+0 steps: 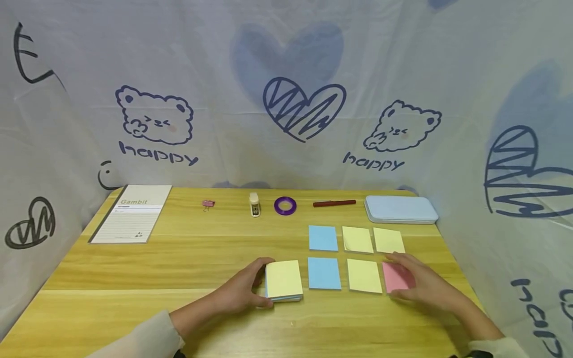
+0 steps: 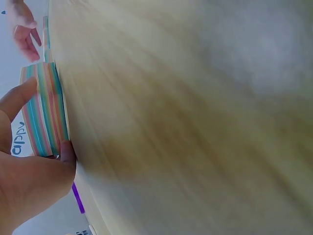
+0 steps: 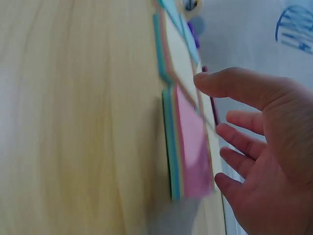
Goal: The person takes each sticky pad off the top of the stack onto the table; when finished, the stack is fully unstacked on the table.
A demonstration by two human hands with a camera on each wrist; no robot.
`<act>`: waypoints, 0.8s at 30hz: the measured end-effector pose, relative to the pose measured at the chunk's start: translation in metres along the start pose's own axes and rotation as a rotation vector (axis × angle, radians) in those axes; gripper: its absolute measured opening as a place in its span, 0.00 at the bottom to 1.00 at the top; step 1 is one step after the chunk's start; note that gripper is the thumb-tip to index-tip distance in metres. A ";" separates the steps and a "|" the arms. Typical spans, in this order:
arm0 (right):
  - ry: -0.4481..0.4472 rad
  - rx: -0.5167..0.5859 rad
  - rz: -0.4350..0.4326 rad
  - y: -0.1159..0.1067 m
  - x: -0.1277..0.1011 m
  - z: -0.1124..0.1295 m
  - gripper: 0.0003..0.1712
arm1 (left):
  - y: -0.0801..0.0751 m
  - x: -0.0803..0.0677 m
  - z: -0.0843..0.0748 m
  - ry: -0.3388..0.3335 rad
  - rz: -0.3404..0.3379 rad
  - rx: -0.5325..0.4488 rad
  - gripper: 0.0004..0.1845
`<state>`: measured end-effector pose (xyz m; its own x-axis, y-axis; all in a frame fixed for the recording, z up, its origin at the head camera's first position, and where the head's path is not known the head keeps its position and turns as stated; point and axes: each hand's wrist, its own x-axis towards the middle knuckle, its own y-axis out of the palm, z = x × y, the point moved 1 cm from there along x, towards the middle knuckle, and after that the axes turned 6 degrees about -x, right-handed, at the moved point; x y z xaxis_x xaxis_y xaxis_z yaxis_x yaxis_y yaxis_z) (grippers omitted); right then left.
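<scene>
A thick stack of sticky notes (image 1: 284, 279), yellow on top with striped coloured edges (image 2: 44, 110), lies on the table left of the other pads. My left hand (image 1: 241, 288) grips its left side between thumb and fingers. Over at the right, my right hand (image 1: 427, 283) hovers beside a pink sticky note pad (image 1: 396, 277). Its thumb and fingers are spread and look apart from that pad in the right wrist view, where layered blue, yellow and pink edges (image 3: 173, 147) show. Two blue pads, the nearer one (image 1: 324, 273) included, and yellow pads (image 1: 364, 276) lie between the hands in two rows.
Along the back stand a notebook (image 1: 130, 214), a pink binder clip (image 1: 208, 204), a white correction tape (image 1: 254, 205), a purple tape roll (image 1: 285, 205), a dark red pen (image 1: 334, 203) and a pale blue case (image 1: 401, 209). Printed cloth (image 1: 224, 99) walls in the table.
</scene>
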<state>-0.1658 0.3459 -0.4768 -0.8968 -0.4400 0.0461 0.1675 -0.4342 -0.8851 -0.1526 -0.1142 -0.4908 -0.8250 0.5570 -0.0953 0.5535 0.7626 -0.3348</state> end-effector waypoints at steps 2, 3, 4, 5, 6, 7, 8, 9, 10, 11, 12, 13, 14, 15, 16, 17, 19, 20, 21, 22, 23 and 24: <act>-0.035 0.022 -0.002 0.003 0.005 0.010 0.48 | 0.000 0.000 0.000 0.006 0.002 -0.001 0.49; -0.044 0.040 0.006 0.005 0.008 0.015 0.47 | 0.000 0.000 0.000 0.007 0.003 -0.005 0.49; -0.048 0.060 0.019 0.007 0.012 0.020 0.47 | 0.000 0.000 0.000 0.008 0.004 -0.003 0.49; -0.054 0.074 0.033 0.010 0.015 0.025 0.47 | 0.000 -0.001 0.000 0.009 0.005 -0.001 0.49; -0.049 0.091 0.051 0.014 0.019 0.030 0.47 | 0.000 -0.001 0.000 0.010 0.006 0.000 0.49; -0.051 0.100 0.065 0.017 0.023 0.036 0.46 | 0.000 -0.001 0.000 0.010 0.008 -0.001 0.49; -0.048 0.109 0.079 0.020 0.027 0.041 0.46 | 0.001 -0.001 0.001 0.011 0.009 0.002 0.49; -0.054 0.120 0.091 0.024 0.031 0.047 0.47 | 0.001 -0.001 0.001 0.012 0.008 0.006 0.49; -0.056 0.128 0.103 0.027 0.036 0.052 0.47 | 0.001 -0.001 0.001 0.013 0.006 0.011 0.48; -0.064 0.140 0.114 0.030 0.040 0.058 0.47 | 0.001 -0.001 0.001 0.016 0.004 0.014 0.48; -0.064 0.149 0.126 0.032 0.045 0.065 0.47 | 0.001 0.000 0.001 0.019 0.002 0.017 0.48; -0.069 0.159 0.140 0.035 0.050 0.070 0.47 | 0.001 0.000 0.002 0.020 0.000 0.018 0.48; -0.070 0.172 0.154 0.038 0.054 0.076 0.48 | 0.001 0.000 0.002 0.021 -0.002 0.019 0.47; -0.077 0.180 0.164 0.040 0.059 0.082 0.48 | 0.001 0.000 0.002 0.021 -0.004 0.020 0.47; -0.081 0.186 0.174 0.043 0.063 0.088 0.48 | 0.001 0.000 0.002 0.021 -0.005 0.020 0.47; -0.092 0.196 0.183 0.046 0.068 0.094 0.48 | 0.001 0.000 0.002 0.022 -0.007 0.020 0.47; -0.111 0.203 0.198 0.052 0.077 0.106 0.49 | 0.001 0.000 0.002 0.019 -0.006 0.015 0.47; -0.125 0.203 0.202 0.055 0.081 0.113 0.49 | 0.001 0.001 0.003 0.020 -0.006 0.011 0.47; -0.134 0.204 0.209 0.057 0.084 0.119 0.50 | 0.001 0.001 0.003 0.021 -0.004 0.005 0.47; -0.143 0.208 0.217 0.060 0.088 0.125 0.51 | 0.001 0.001 0.003 0.024 -0.001 -0.002 0.47; -0.154 0.207 0.225 0.064 0.091 0.130 0.51 | 0.000 0.001 0.003 0.026 0.001 -0.010 0.46; -0.163 0.199 0.232 0.066 0.094 0.135 0.52 | 0.000 0.001 0.004 0.028 0.006 -0.018 0.46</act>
<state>-0.1834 0.1701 -0.4689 -0.7507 -0.6581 -0.0581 0.4505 -0.4456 -0.7736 -0.1536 -0.1145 -0.4944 -0.8185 0.5701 -0.0709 0.5604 0.7651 -0.3172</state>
